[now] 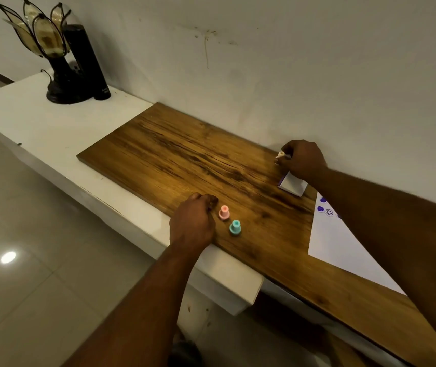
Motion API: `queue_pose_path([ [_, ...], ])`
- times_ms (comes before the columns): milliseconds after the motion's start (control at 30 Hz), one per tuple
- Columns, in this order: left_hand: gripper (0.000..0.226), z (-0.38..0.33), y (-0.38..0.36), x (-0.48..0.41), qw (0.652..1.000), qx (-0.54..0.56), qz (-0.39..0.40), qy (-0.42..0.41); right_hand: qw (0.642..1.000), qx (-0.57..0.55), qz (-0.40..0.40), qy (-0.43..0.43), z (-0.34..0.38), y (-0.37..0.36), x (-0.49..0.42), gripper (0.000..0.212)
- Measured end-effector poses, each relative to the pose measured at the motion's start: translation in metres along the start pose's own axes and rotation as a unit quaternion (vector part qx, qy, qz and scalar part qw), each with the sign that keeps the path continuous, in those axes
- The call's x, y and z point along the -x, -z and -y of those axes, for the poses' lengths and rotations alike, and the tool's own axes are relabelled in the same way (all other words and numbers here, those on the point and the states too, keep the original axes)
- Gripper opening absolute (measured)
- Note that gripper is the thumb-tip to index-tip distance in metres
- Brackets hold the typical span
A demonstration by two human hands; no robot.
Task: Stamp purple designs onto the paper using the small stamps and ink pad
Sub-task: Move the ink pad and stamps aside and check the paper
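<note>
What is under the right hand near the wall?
Under the right hand a white ink pad lies on the wooden board. The fingers hold a small stamp. The pad's far part is covered.

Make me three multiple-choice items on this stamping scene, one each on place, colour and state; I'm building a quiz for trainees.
1. Where does the paper lie?
A. on the wooden board's right part
B. on the floor
C. beside the lamp

2. What colours are the two stamps standing by the left hand?
A. red and yellow
B. pink and teal
C. both black

3. What is the right hand doing?
A. lying flat and empty
B. pinching a small pale stamp
C. lifting the paper

Answers: 1 A, the sheet rests on the board; 2 B, pink stamp, teal stamp; 3 B, pale stamp shows at the fingertips.
</note>
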State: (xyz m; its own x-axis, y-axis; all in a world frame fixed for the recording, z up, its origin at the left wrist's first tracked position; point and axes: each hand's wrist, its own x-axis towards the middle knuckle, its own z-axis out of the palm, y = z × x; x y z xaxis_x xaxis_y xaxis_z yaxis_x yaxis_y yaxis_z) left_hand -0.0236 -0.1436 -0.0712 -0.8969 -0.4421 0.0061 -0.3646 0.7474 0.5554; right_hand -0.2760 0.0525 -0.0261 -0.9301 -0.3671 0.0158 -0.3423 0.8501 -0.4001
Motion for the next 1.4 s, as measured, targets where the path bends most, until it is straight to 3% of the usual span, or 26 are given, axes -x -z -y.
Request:
queue_pose_path([
  [100, 0.042, 0.000, 0.000, 0.000, 1.000, -0.005, -0.004, -0.007, 0.999, -0.028, -0.010, 0.024, -0.006, 0.007, 0.012, 0.076],
  [233, 0.041, 0.000, 0.001, -0.001, 1.000, -0.011, -0.008, -0.005, 0.997, 0.056, 0.052, 0.029, -0.026, 0.014, 0.031, 0.122],
  [367, 0.041, -0.001, 0.002, 0.001, 1.000, -0.011, -0.005, 0.000, 0.994, 0.066, 0.087, 0.021, -0.040, 0.015, 0.039, 0.131],
  [833, 0.041, -0.002, 0.002, 0.001, 1.000, -0.002, -0.011, 0.011, 0.992, 0.063, 0.107, 0.013, -0.033, 0.015, 0.039, 0.126],
  [900, 0.042, -0.002, 0.003, 0.002, 1.000, -0.001, -0.010, 0.010, 0.997, 0.045, 0.054, 0.023, -0.028, 0.017, 0.046, 0.117],
  [1000, 0.040, -0.003, 0.004, 0.003, 1.000, 0.002, -0.008, 0.009, 0.992, -0.012, -0.062, 0.105, -0.010, 0.015, 0.063, 0.085],
  [1067, 0.040, -0.004, 0.004, 0.003, 1.000, 0.003, -0.008, 0.013, 0.983, -0.060, -0.018, 0.171, 0.015, 0.012, 0.078, 0.066],
  [1167, 0.039, -0.006, 0.005, 0.003, 1.000, 0.006, -0.005, 0.018, 0.963, -0.090, 0.137, 0.212, 0.052, -0.002, 0.096, 0.049],
  [1400, 0.036, -0.005, 0.003, 0.003, 1.000, 0.010, -0.015, 0.011, 0.946, -0.074, 0.182, 0.259, 0.093, -0.035, 0.097, 0.037],
])
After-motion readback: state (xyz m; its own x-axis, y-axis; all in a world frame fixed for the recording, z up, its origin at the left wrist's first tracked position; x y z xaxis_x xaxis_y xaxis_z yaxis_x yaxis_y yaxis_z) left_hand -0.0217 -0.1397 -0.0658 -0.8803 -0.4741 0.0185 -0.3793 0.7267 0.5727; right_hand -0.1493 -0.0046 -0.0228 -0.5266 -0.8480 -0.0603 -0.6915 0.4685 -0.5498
